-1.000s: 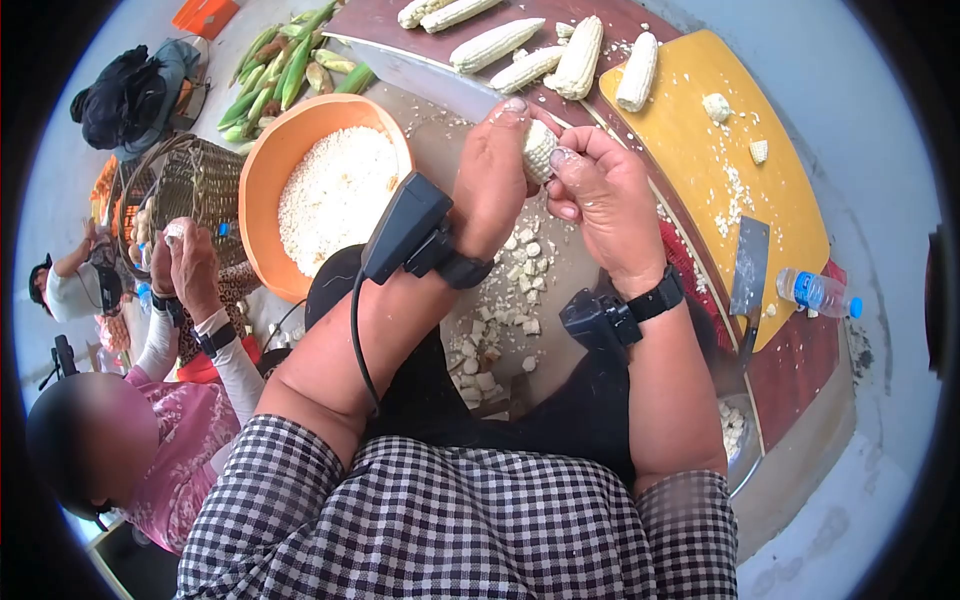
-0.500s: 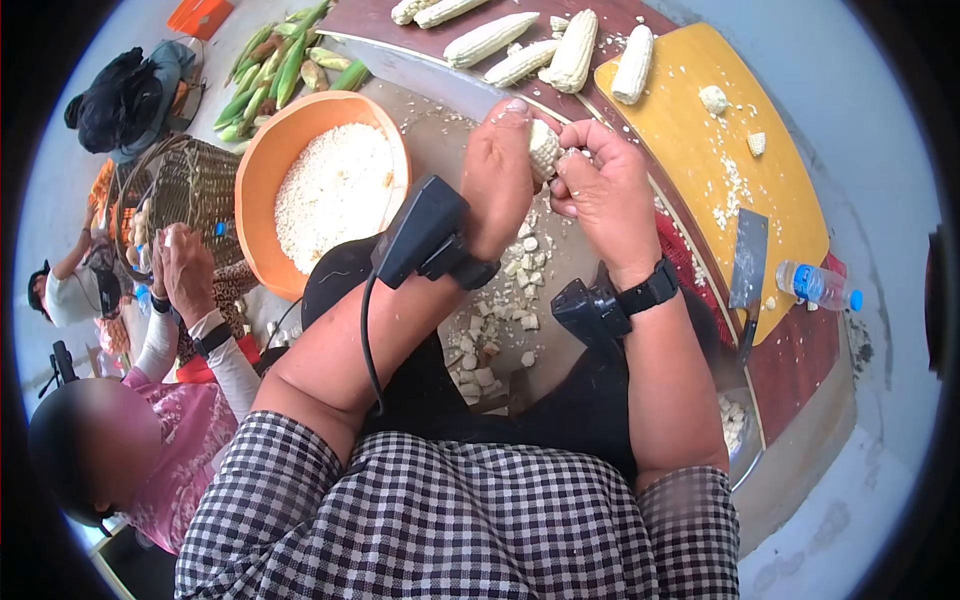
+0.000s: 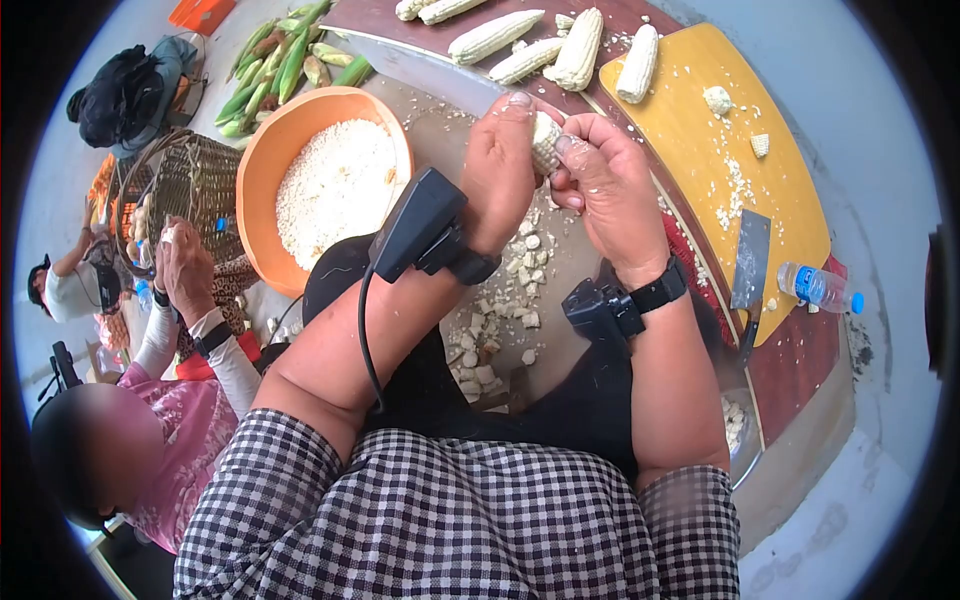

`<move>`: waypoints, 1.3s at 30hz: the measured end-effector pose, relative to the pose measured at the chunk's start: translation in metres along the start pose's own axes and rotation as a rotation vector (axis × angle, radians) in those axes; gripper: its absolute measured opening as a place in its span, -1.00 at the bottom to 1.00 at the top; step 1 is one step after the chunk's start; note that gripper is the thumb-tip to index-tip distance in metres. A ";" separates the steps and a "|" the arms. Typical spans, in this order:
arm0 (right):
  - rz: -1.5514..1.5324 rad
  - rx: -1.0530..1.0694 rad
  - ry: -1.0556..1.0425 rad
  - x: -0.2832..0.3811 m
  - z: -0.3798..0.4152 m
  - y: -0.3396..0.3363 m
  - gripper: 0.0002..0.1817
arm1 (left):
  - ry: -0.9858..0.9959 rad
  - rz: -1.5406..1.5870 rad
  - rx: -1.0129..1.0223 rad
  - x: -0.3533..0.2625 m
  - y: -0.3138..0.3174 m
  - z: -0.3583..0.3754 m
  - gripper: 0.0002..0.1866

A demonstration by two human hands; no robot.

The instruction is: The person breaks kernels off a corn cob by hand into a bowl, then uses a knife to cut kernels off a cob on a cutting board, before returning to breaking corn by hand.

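A short piece of white corn cob (image 3: 545, 143) with kernels on it is between my two hands. My left hand (image 3: 503, 165) is closed round it from the left, with the thumb uppermost. From the right, my right hand (image 3: 610, 185) presses its thumb tip against the kernels, fingers curled below. Part of the cob is hidden by my fingers. Beneath my hands, cut cob pieces (image 3: 480, 345) and loose kernels are scattered on the floor. To the left stands an orange basin (image 3: 256, 210) with white kernels (image 3: 335, 195) in it.
Husked corn ears (image 3: 576, 52) lie on the dark red table (image 3: 800, 380). The yellow cutting board (image 3: 790, 190) bears cob pieces, with a cleaver (image 3: 750, 260) and a water bottle (image 3: 822, 288) nearby. Unhusked corn (image 3: 285, 70), a wicker basket (image 3: 190, 180) and a co-worker (image 3: 180, 430) are leftward.
My right hand has turned slightly, and its thumb has come up against the cob's kernels. My left hand keeps its hold. The co-worker's hands have shifted a little.
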State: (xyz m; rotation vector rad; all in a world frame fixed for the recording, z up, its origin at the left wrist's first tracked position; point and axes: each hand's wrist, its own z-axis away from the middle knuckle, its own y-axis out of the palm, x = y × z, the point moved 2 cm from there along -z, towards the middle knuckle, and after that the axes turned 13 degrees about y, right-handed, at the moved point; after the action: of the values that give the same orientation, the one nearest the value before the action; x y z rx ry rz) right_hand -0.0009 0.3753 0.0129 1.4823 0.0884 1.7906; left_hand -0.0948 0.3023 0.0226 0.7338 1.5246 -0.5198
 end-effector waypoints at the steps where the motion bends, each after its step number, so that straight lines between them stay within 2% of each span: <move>1: 0.033 -0.025 0.006 0.000 0.001 0.000 -0.85 | 0.017 -0.007 0.001 -0.001 0.000 0.001 -0.60; 4: 0.158 -0.106 0.011 0.002 0.002 0.001 -0.91 | 0.081 0.052 -0.041 0.013 0.002 -0.002 -0.59; 6: 0.273 -0.164 -0.003 0.002 0.002 0.000 -0.95 | 0.085 -0.042 -0.006 0.010 0.001 0.000 -0.59; 7: 0.253 -0.166 0.007 0.002 0.002 0.000 -0.95 | 0.087 -0.088 0.012 0.006 0.001 0.001 -0.59; 12: 0.172 -0.185 0.041 0.003 0.003 0.003 -0.92 | -0.017 0.075 -0.006 0.006 0.003 0.001 -0.60; 16: -0.157 -0.018 0.053 0.006 0.003 0.006 -0.94 | -0.082 0.279 -0.025 0.006 0.000 -0.003 -0.60; 18: -0.227 0.034 0.074 0.009 0.005 0.007 -0.94 | -0.093 0.238 -0.006 0.007 -0.002 -0.004 -0.60; 24: -0.098 -0.038 0.021 0.000 0.000 0.003 -0.86 | -0.028 0.101 -0.026 0.002 0.004 0.000 -0.59; 28: -0.054 -0.070 -0.058 0.001 -0.001 -0.001 -0.90 | 0.065 0.009 -0.024 -0.001 0.008 0.000 -0.55; 31: -0.023 -0.104 -0.099 0.006 0.000 -0.005 -0.91 | -0.038 0.011 0.146 0.003 0.003 -0.006 -0.51; 34: -0.040 -0.112 -0.087 0.011 0.003 -0.006 -0.91 | -0.070 0.122 0.262 -0.009 0.003 -0.005 -0.56; 39: -0.124 -0.113 -0.057 0.015 0.006 -0.001 -0.87 | 0.015 0.131 0.292 -0.008 0.001 -0.004 -0.57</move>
State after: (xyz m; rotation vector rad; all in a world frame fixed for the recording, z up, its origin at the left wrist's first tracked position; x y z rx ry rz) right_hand 0.0045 0.3823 0.0260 1.4153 0.0485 1.6263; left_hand -0.0973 0.3044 0.0307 1.0570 1.4179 -0.6466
